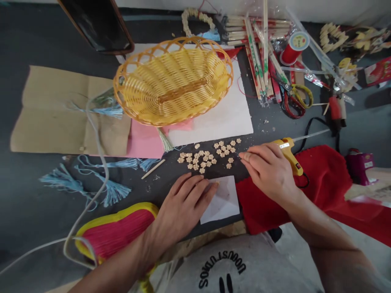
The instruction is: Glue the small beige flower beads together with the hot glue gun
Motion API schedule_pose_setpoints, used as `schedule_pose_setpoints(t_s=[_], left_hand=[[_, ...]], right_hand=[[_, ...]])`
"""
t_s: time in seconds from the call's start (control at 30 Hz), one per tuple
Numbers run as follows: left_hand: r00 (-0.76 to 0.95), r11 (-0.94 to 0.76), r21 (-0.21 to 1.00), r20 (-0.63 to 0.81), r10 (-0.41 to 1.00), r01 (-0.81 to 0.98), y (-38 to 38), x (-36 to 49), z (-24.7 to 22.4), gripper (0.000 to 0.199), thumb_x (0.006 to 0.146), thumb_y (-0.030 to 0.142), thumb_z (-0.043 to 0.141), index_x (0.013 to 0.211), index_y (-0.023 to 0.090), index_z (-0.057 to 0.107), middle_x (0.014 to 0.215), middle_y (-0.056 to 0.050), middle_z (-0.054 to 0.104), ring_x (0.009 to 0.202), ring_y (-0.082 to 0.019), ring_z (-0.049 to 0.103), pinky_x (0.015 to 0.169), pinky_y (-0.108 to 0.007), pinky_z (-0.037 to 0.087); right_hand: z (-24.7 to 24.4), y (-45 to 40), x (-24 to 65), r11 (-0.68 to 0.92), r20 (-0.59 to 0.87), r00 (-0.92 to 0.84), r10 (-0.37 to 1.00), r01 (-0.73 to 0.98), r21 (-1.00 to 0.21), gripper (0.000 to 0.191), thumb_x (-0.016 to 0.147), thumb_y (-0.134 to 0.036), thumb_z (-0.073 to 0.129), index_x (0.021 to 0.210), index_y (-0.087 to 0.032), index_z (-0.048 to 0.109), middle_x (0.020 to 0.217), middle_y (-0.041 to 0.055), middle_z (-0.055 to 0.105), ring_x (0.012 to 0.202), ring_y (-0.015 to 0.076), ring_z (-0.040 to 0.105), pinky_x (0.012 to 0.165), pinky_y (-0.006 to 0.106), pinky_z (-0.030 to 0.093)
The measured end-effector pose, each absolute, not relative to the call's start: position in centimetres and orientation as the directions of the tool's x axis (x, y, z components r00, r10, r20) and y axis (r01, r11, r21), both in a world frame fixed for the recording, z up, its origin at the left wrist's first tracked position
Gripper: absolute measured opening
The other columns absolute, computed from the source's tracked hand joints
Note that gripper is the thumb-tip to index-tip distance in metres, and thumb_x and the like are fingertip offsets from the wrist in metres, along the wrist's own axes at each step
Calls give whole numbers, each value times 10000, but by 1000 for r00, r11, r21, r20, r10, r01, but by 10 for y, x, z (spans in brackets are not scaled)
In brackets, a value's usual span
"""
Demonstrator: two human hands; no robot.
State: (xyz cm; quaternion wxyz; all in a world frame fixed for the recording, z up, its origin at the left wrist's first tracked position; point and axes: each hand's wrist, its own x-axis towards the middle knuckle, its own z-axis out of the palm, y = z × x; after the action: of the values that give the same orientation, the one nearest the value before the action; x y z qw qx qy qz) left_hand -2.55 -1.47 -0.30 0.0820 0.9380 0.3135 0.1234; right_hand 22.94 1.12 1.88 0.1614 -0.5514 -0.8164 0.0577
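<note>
My left hand (191, 199) lies palm down with its fingers stretched out, partly over a small white paper (224, 203). Its thumb side rests on the paper, touching a tiny yellowish bit whose kind I cannot make out. My right hand (270, 171) is pinched closed just above the dark table; whatever its fingertips hold is hidden or too small to name. Many small wooden flower pieces (200, 160) are scattered between the hands and beyond them. Behind my right hand lies a yellow glue gun (288, 154) with a clear glue stick in its back.
A yellow wicker basket (183, 89) stands on white paper. Scissors (295, 99), red thread (295, 49) and bundled chopsticks (256, 65) lie at the back right. Blue tassels (116, 189) and a grey cable (102, 162) are on the left. Red cloth (324, 175) covers the right edge.
</note>
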Motion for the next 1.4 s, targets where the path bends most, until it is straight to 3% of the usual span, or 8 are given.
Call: schedule_pose_setpoints(t_s=[0.2, 0.5, 0.9, 1.4], left_hand=[[775, -792, 215, 176, 607, 571, -16, -26, -5, 359, 893, 78, 486, 1214, 166, 620, 1096, -85, 664, 1067, -264, 549, 977, -476, 471], [770, -790, 235, 191, 608, 566, -15, -27, -5, 341, 901, 90, 497, 1208, 174, 620, 1098, -83, 660, 1068, -263, 554, 973, -484, 470], [749, -780, 244, 226, 623, 576, -15, -23, -5, 196, 904, 132, 553, 1055, 171, 672, 1057, -67, 678, 1041, -243, 582, 954, -460, 493], [745, -775, 253, 221, 629, 579, -14, -23, -3, 194, 902, 139, 566, 1061, 180, 667, 1050, -60, 681, 1037, -233, 586, 954, -456, 503]], right_hand=[[24, 30, 229, 363, 138, -348, 927, 927, -100, 102, 905, -249, 613, 948, -249, 705, 1019, 18, 701, 1023, 244, 494, 854, 418, 384], [14, 39, 218, 398, 101, -391, 915, 915, -64, 103, 914, -225, 597, 872, -244, 689, 1014, 3, 699, 1014, 228, 477, 898, 453, 265], [19, -7, 203, 499, 45, -503, 863, 836, -228, 75, 910, -279, 623, 879, -234, 675, 1004, -17, 708, 1001, 203, 496, 946, 433, 273], [7, -14, 197, 482, 45, -490, 871, 830, -281, 109, 918, -285, 613, 850, -230, 677, 997, -16, 711, 979, 188, 530, 936, 422, 279]])
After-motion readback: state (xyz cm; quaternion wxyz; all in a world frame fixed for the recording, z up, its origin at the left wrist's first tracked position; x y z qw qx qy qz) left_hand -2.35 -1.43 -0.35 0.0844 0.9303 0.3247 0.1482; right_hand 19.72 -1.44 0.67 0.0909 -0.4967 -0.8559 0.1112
